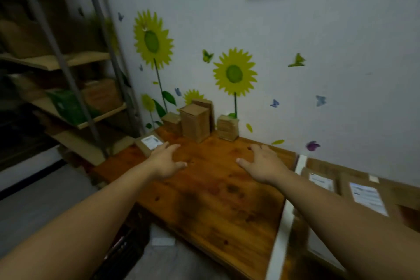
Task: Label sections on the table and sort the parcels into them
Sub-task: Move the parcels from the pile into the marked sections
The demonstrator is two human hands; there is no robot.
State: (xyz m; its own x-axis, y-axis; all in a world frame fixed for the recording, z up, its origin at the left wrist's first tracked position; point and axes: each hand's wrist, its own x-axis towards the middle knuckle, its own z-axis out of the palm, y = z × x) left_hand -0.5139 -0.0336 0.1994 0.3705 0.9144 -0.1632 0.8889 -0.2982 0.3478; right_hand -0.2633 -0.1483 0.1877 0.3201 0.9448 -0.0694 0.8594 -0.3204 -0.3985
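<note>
The person is reaching both arms out over the wooden table (pixel 204 188), the left hand (pixel 166 161) and the right hand (pixel 263 163) both hovering palm-down with fingers spread and gripping nothing. The hands are framing a bare stretch of tabletop, probably because this section is being sized up or kept free for sorting. A white strip (pixel 286 218), likely a divider marking sections, is running across the table just right of the right arm. Upright cardboard parcels (pixel 195 123) are standing against the wall at the far edge, apparently pushed back out of the way, while a flat labelled parcel (pixel 150 143) is lying just beyond the left fingertips. More labelled parcels (pixel 363 191) are lying past the strip, seemingly in their own section.
</note>
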